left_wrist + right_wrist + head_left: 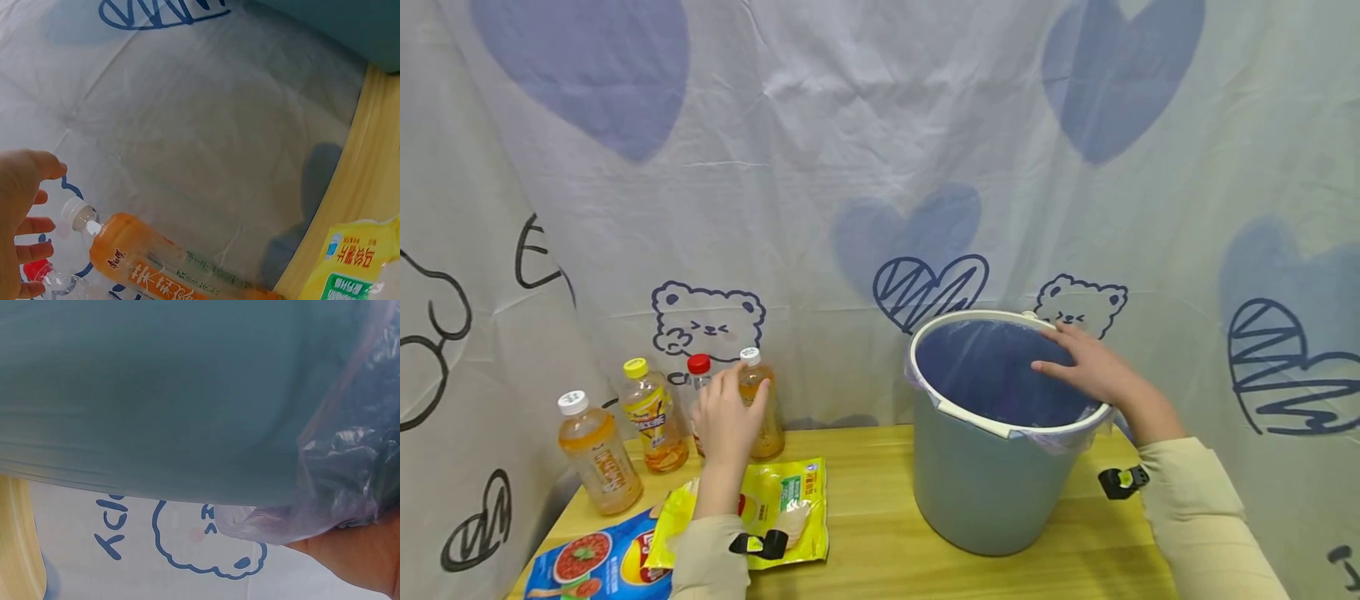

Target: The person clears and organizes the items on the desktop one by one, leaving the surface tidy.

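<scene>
My left hand point(725, 417) reaches in among the bottles, fingers apart and slightly bent, holding nothing. Closest to it is an orange drink bottle point(147, 256) with a white cap, upright at the table's back edge; thumb and fingers are near the cap. A red-capped bottle point(698, 364) stands partly hidden behind this hand. At the right, my right hand point(1093, 367) lies over the rim of a grey-blue trash can point(988, 492), fingers stretched along the rim and thumb over the opening. A thin clear plastic bag point(350, 462) lines the can and hangs over its rim.
A yellow-capped bottle point(655, 421) and another white-capped orange bottle point(598, 458) stand at the left. In front of them lie a yellow chip bag point(782, 508) and a blue chip bag point(602, 558) on the wooden table point(861, 500). A printed curtain point(820, 208) hangs behind.
</scene>
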{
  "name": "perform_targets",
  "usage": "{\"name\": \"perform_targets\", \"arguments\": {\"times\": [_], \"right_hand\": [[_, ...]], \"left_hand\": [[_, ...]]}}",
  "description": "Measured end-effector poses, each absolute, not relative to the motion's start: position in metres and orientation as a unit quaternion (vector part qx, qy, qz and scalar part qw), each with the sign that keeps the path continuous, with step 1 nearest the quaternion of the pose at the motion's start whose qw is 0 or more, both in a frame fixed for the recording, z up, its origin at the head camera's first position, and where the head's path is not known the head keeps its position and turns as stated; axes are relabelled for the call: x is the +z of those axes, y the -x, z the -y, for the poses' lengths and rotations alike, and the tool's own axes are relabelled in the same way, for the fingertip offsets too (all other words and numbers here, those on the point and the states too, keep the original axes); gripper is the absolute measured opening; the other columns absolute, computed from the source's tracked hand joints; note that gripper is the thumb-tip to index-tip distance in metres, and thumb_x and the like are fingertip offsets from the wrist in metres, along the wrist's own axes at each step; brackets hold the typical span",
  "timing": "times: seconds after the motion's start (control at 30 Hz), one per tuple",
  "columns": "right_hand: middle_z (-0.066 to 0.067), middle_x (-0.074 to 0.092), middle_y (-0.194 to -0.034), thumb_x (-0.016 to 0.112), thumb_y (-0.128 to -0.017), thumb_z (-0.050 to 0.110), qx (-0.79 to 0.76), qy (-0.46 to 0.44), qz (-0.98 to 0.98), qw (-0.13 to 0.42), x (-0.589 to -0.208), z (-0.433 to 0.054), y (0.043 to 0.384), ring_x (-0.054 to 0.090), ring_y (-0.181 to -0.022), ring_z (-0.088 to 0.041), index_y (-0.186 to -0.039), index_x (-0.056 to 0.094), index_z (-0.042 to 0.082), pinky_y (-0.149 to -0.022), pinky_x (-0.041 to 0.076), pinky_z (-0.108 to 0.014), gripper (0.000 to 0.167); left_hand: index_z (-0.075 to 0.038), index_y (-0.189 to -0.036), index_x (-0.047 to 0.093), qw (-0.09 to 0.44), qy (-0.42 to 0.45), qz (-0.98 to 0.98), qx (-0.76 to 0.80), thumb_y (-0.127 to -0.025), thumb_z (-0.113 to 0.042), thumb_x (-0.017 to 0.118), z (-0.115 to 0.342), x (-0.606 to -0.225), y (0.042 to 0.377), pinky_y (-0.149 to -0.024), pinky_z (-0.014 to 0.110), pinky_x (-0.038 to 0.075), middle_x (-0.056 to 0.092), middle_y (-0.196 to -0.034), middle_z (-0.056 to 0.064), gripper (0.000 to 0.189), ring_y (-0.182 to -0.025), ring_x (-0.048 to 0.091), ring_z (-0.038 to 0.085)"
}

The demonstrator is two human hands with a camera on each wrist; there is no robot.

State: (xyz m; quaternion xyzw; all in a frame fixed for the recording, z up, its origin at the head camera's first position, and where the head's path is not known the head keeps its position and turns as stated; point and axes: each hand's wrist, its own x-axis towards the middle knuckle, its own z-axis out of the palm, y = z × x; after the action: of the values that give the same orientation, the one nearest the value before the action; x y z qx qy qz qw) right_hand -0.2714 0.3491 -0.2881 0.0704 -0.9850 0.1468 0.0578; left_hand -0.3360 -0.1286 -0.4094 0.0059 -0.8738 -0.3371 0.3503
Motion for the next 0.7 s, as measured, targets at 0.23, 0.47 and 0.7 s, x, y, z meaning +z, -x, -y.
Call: {"name": "perform_targets", "arguments": {"times": [0.23,0.47,0.7], "right_hand": [[-0.031,0.018,-0.157,0.058,-0.093,0.049,0.149,-0.07,0.984,0.061,-0.291,-0.351,0.274,0.016,-0.143,-0.054,-0.149,0.034,0.001,-0.111,0.019,-0.07,0.077],[-0.031,0.019,-0.157,0.058,-0.093,0.049,0.15,-0.075,0.984,0.065,-0.29,-0.351,0.274,0.017,-0.143,-0.054,-0.149,0.034,0.002,-0.111,0.019,-0.07,0.077],[-0.031,0.017,-0.157,0.057,-0.094,0.049,0.155,-0.067,0.984,0.06,-0.29,-0.35,0.273,0.016,-0.143,-0.054,-0.15,0.033,0.002,-0.111,0.018,-0.07,0.077]], "left_hand": [[-0.006,-0.13,0.055,0.333,-0.027,0.887,-0.319,-0.091,-0.038,0.065,0.132,-0.408,0.351,-0.095,0.063,0.039,0.056,-0.131,0.021,0.051,-0.115,0.05,0.042],[-0.005,-0.132,0.053,0.306,-0.046,0.905,-0.293,-0.091,-0.042,0.063,0.134,-0.408,0.36,-0.093,0.063,0.04,0.055,-0.13,0.024,0.055,-0.114,0.05,0.045],[0.001,-0.129,0.051,0.269,-0.073,0.926,-0.255,-0.092,-0.047,0.059,0.133,-0.412,0.367,-0.097,0.065,0.036,0.051,-0.13,0.027,0.061,-0.118,0.046,0.047]]}}
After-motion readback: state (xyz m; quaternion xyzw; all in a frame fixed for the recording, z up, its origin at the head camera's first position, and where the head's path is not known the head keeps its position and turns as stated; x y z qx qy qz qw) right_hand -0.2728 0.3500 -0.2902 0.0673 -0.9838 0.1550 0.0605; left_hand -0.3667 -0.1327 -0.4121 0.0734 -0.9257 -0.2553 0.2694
